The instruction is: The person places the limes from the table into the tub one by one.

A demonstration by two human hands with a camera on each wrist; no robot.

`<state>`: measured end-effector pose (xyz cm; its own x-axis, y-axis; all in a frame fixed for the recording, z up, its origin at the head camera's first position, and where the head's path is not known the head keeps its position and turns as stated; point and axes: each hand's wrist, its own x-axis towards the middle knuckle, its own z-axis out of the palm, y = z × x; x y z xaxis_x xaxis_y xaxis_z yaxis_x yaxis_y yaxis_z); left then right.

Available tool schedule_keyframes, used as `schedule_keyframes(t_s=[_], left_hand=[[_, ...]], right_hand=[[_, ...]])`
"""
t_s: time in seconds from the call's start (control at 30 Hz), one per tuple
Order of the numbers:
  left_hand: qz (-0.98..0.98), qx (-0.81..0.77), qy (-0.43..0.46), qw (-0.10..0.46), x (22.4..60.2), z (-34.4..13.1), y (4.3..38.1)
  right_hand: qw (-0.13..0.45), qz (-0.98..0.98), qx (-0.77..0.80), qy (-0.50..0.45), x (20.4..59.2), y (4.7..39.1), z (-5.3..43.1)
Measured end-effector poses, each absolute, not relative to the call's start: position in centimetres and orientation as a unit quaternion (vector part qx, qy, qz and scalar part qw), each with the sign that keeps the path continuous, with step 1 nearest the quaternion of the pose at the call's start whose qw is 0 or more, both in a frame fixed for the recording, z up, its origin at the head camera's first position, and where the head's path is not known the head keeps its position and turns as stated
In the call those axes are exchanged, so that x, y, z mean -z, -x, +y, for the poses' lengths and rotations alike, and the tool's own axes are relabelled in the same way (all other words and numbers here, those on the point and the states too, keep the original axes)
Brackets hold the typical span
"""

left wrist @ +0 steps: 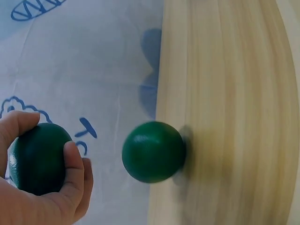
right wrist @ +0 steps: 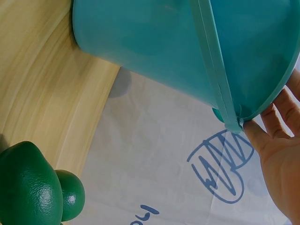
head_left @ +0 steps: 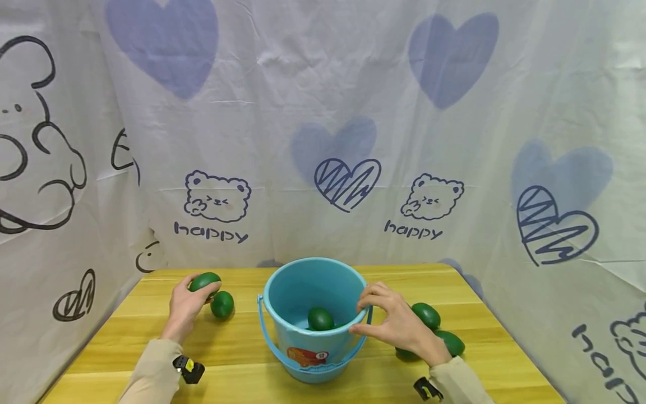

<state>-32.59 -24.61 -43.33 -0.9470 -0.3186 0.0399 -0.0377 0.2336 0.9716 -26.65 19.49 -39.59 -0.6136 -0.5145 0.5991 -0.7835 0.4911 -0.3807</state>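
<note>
In the head view, my left hand (head_left: 188,303) grips a smooth dark-green oval fruit (head_left: 204,281) at the table's left. The left wrist view shows the thumb and fingers curled round that fruit (left wrist: 40,159). Just beside it, a second green fruit (head_left: 222,304) lies on the wood. My right hand (head_left: 398,322) holds the rim of a light-blue bucket (head_left: 303,338) by its right side, near the handle joint. Inside the bucket sits a green fruit (head_left: 321,318); the near wall hides part of the bottom.
Several more green fruits (head_left: 449,343) lie to the right of the bucket, partly behind the right hand and wrist. The bucket's handle (head_left: 272,345) hangs down over its front. A printed white cloth (head_left: 282,112) surrounds the wooden table (head_left: 242,381) at the back and sides.
</note>
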Motion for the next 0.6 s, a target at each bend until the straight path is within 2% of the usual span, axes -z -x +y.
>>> schedule_keyframes(t_s=[0.6], left_hand=[[-0.792,0.603,-0.042,0.083,40.8,-21.2,31.4]], right_hand=[[0.208,-0.841,-0.321,-0.382,39.5,26.6,19.4]])
